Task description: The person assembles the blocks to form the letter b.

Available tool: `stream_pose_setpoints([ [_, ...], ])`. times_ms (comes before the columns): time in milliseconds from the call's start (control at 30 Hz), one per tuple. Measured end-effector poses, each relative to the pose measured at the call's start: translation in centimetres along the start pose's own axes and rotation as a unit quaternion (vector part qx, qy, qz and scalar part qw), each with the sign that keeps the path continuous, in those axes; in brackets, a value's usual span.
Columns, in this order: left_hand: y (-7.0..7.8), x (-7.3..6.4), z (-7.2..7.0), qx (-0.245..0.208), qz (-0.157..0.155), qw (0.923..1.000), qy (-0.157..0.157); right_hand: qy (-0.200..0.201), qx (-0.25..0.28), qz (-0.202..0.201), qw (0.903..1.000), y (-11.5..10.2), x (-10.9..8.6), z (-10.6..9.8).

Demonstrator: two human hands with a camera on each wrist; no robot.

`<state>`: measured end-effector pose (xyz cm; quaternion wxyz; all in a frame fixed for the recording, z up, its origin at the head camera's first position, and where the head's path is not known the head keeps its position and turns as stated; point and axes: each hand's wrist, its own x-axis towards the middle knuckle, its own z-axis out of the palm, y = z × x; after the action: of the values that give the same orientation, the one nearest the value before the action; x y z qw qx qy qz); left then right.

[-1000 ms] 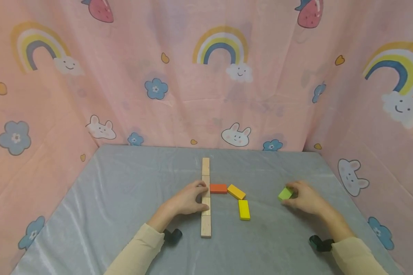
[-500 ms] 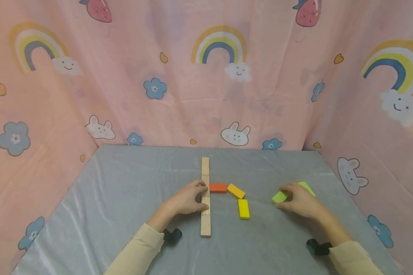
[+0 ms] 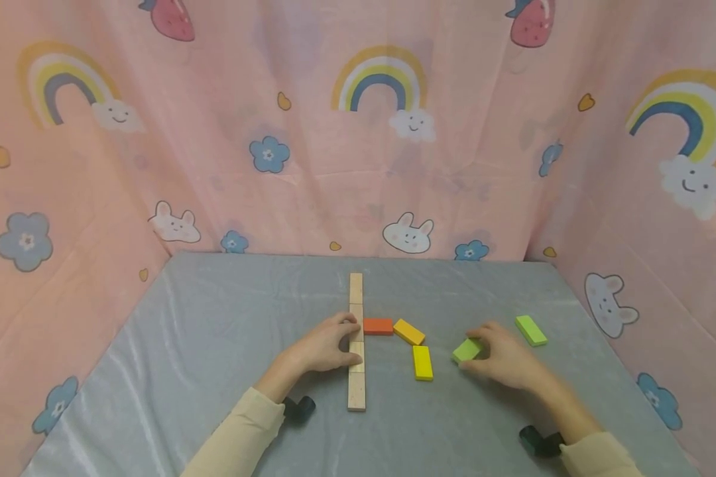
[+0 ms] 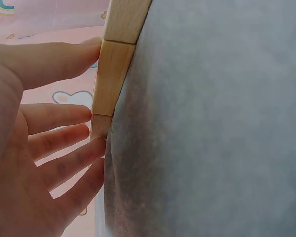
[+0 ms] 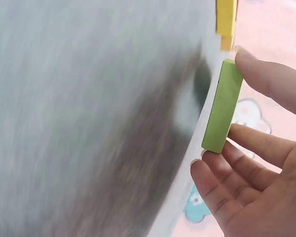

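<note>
In the head view my left hand [image 3: 319, 346] rests beside a straight row of plain wooden blocks [image 3: 357, 391]. The left wrist view shows its thumb and outstretched fingertips against the side of the wooden blocks [image 4: 111, 76], not wrapped round them. My right hand [image 3: 507, 358] pinches a light green block [image 3: 467, 350] between thumb and fingers. Seen from the right wrist, that green block [image 5: 223, 106] is held by its ends over the table, its shadow on the cloth. A red-orange block [image 3: 378, 326] meets the row's right side, then an orange block [image 3: 409, 331] angles down to a yellow block [image 3: 422, 363].
A second light green block [image 3: 531, 330] lies to the right, behind the right hand. Grey cloth [image 3: 227, 318] covers the table. Pink patterned curtains [image 3: 310, 199] stand round the back and sides. A dark device [image 3: 301, 411] is on each wrist.
My right hand has carried the light green block leftward, toward the yellow block. This uncovers the second green block behind it. The left hand and the wooden row stay put.
</note>
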<state>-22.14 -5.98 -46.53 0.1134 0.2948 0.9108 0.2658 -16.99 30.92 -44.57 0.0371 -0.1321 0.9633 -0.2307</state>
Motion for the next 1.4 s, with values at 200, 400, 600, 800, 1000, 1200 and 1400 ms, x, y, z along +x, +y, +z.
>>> stream_pose_setpoints([
  [200,-0.1,0.0,0.2,-0.001,0.003,1.0000,0.001,-0.008,0.007,0.009,0.9999,-1.6,-0.2,0.3],
  [400,-0.1,-0.1,0.2,-0.005,0.006,1.0000,0.002,-0.007,0.012,-0.002,0.9999,-2.9,-0.5,0.5],
  [600,-0.1,-0.1,0.2,-0.009,0.011,0.9999,0.002,-0.011,0.007,0.001,0.9999,-4.3,-0.8,0.9],
  [800,0.0,-0.2,0.0,-0.008,0.013,0.9999,0.004,-0.009,-0.004,-0.006,0.9999,-5.6,-0.9,1.4],
  [1000,0.1,0.0,-0.1,-0.003,0.011,0.9999,0.000,-0.016,-0.002,0.006,0.9998,-6.6,-1.1,2.0],
  [1200,0.2,0.0,-0.1,-0.008,0.011,0.9999,-0.004,-0.027,-0.002,-0.003,0.9996,-7.5,-1.4,2.5],
  [1400,0.0,0.0,-0.1,-0.011,0.008,0.9999,-0.002,-0.048,0.011,0.007,0.9988,-8.3,-1.6,3.0],
])
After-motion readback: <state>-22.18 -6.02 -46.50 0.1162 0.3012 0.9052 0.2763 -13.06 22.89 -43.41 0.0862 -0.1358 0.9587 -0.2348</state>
